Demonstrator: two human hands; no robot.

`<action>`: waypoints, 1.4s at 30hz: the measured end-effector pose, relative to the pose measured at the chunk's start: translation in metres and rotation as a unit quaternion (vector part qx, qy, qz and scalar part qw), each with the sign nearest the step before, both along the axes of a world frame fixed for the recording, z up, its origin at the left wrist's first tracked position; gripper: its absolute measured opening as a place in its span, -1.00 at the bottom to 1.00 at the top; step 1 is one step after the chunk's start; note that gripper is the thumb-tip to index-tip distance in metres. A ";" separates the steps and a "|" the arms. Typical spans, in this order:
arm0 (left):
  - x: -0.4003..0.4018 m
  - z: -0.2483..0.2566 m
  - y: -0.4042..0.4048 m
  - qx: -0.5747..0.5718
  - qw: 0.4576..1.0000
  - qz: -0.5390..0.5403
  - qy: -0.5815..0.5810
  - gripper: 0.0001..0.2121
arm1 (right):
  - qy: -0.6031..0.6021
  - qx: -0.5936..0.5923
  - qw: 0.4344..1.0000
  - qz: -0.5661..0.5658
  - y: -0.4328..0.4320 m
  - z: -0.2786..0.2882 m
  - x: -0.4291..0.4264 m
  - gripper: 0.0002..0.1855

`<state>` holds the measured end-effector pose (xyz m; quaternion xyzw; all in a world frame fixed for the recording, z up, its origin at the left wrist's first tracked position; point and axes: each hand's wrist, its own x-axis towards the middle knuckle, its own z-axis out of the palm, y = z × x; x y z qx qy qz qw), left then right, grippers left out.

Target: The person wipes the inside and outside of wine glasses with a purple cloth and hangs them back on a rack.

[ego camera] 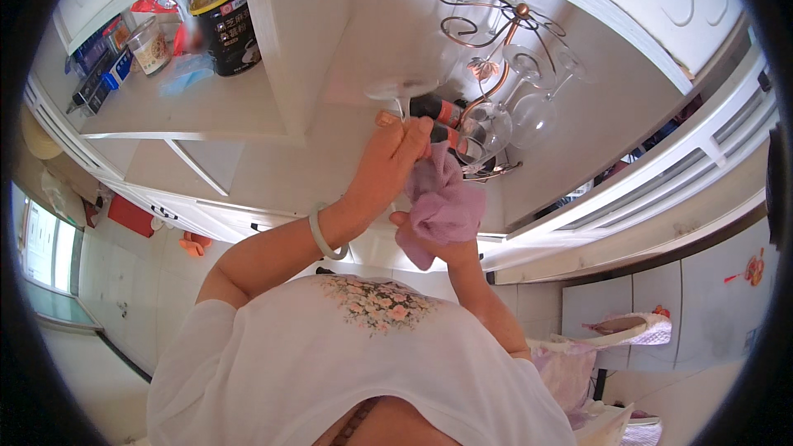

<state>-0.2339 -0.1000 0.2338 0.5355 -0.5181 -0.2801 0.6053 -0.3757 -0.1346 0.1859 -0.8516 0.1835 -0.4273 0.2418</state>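
Observation:
In my left hand (387, 158) is a stemmed glass (403, 108), gripped by its stem. Its round foot points away from me, beyond my fingers. The bowl is hidden behind my hand and the cloth. My right hand (455, 251) holds a bunched mauve cloth (449, 207), which reaches up against my left fingers. Just past my hands stands a copper-coloured metal wine rack (511, 43) with scrolled arms. Several wine glasses (533, 118) hang upside down from it. Dark bottles with red labels (447, 113) lie in its lower part.
Around the rack are the white cabinet's walls (310, 43). In a compartment to the left stand a black canister (229, 31) with a yellow rim, a clear plastic cup (148, 49) and small boxes (93, 93). A slatted white panel (700, 148) curves along the right.

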 end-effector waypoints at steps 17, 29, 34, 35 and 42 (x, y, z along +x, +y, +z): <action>-0.010 0.030 -0.004 -0.094 0.926 -0.314 0.185 -0.61 | -0.281 0.741 0.500 0.349 0.039 0.014 -0.040 -0.08; -0.028 0.021 -0.019 -0.094 0.941 -0.310 0.095 -0.68 | -0.245 0.597 0.727 0.234 0.030 -0.027 -0.071 -0.20; -0.020 0.016 -0.026 -0.089 0.979 -0.136 0.121 -0.81 | -0.321 0.592 0.705 0.224 0.037 0.003 -0.094 -0.11; -0.011 0.002 -0.035 -0.091 0.991 -0.076 0.056 -0.83 | -0.330 0.574 0.718 0.214 0.034 -0.001 -0.102 -0.11; 0.005 -0.011 -0.113 -0.178 0.962 0.096 -0.182 -0.78 | -0.357 0.513 0.779 0.051 0.030 -0.061 -0.153 -0.15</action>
